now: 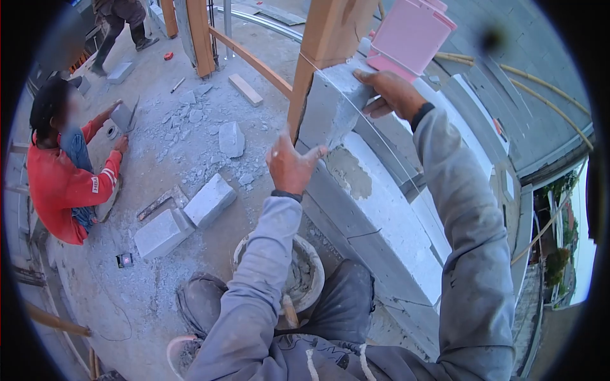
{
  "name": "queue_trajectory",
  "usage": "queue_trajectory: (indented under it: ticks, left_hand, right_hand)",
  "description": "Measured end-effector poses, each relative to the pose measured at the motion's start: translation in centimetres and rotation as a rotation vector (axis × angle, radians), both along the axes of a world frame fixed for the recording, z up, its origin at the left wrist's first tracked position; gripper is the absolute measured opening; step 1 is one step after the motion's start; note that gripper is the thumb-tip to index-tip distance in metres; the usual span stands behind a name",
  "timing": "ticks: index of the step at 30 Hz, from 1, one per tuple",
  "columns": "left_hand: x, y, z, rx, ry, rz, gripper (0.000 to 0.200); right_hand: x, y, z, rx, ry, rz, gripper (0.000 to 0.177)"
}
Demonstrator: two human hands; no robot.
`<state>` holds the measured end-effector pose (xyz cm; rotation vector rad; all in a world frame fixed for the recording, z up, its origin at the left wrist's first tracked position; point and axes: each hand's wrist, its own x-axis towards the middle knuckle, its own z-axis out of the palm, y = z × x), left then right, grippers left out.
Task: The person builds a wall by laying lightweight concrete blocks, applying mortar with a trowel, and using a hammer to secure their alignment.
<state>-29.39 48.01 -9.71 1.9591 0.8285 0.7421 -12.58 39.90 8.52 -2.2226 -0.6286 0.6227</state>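
Note:
A pale grey concrete block [325, 113] stands on the low block wall [397, 219], against a wooden post [333, 32]. My right hand [394, 94] grips its upper right edge, thumb on top and fingers bent down the far side. My left hand [293, 164] is by the block's near lower corner, thumb stretched out toward it and fingers apart; whether it touches is hard to tell. A thin string [381, 124] runs over the block and along the wall. Grey mortar patches [349, 173] the wall top. Between my knees sits a bucket [319, 270] of mortar with a wooden-handled tool [290, 311].
A pink plastic container [410, 38] stands behind the block. Loose blocks [210, 200] and rubble [194, 114] lie on the floor to the left. A co-worker in a red top [70, 171] crouches there with a block and a tool. Another person's legs [121, 28] show farther back.

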Motion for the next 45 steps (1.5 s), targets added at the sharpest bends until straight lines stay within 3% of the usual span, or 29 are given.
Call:
queue_trajectory:
  ticks: [2, 8, 11, 15, 20, 24, 33, 36, 38, 45]
  left_hand:
    - [0.2, 0.7, 1.7, 0.237, -0.179, 0.016, 0.109]
    - [3.2, 0.9, 6.9, 0.171, -0.12, -0.109, 0.135]
    - [4.5, 0.9, 6.1, 0.18, -0.088, -0.079, 0.133]
    - [5.7, 1.1, 4.8, 0.162, -0.184, -0.024, 0.131]
    - [5.5, 0.7, 5.1, 0.212, -0.09, 0.006, 0.123]
    - [5.6, 0.9, 4.6, 0.207, -0.148, -0.021, 0.126]
    - [5.5, 0.7, 5.4, 0.185, -0.01, -0.028, 0.126]
    - [5.5, 0.6, 5.2, 0.181, -0.009, -0.04, 0.126]
    - [5.8, 0.7, 5.0, 0.198, -0.026, -0.038, 0.125]
    - [6.3, 0.5, 3.9, 0.214, -0.059, -0.047, 0.123]
  right_hand:
    - [-0.6, 0.1, 0.7, -0.081, -0.077, 0.008, 0.068]
    - [-0.2, 0.1, 0.9, -0.169, -0.073, 0.01, 0.064]
    - [0.1, -0.4, 1.4, -0.208, -0.113, 0.124, 0.07]
    - [0.2, -0.2, 1.4, -0.216, -0.119, 0.112, 0.07]
    - [0.7, -0.1, 0.9, -0.207, -0.108, 0.095, 0.069]
    - [0.9, 0.1, 1.2, -0.223, -0.105, 0.07, 0.069]
    - [0.3, 0.4, 1.8, -0.253, -0.193, 0.095, 0.068]
    - [-0.1, 0.2, 2.0, -0.266, -0.259, 0.098, 0.065]
    - [2.2, 1.1, 0.1, -0.318, -0.734, 0.235, 0.06]
    - [1.6, 0.0, 0.8, -0.131, -0.792, 0.169, 0.048]
